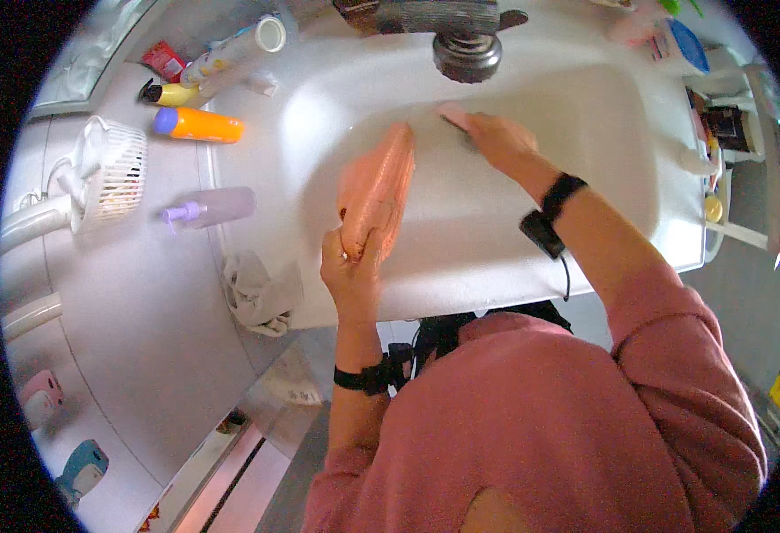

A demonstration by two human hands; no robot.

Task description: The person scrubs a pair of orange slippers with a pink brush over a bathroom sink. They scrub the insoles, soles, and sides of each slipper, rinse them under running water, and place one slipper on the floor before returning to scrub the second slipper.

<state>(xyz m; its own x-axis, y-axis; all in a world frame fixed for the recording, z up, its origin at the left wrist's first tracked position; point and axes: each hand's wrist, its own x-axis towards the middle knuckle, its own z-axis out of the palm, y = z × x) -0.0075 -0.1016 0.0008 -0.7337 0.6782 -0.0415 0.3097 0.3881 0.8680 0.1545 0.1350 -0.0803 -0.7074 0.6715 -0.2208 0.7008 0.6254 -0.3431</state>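
Observation:
Over a white washbasin (470, 220), my left hand (356, 266) grips the near end of an orange-pink, ridged object (383, 186); it looks like a shoe or slipper, though its exact kind is unclear. My right hand (500, 143), to the right of it, is closed around a small, flat, pink-topped item (454, 114), perhaps a brush, whose details are blurred. The two held things are apart. Beyond my right hand, the metal faucet (468, 56) stands at the basin's far side.
At left lie an orange bottle (206, 126), a yellow pump bottle (173, 94) and a purple pump bottle (220, 206). A grey cloth (256, 293) rests at the near left corner. A white hair-dryer holder or basket (120, 173) is on the left wall; shelves (763, 166) hold containers at right.

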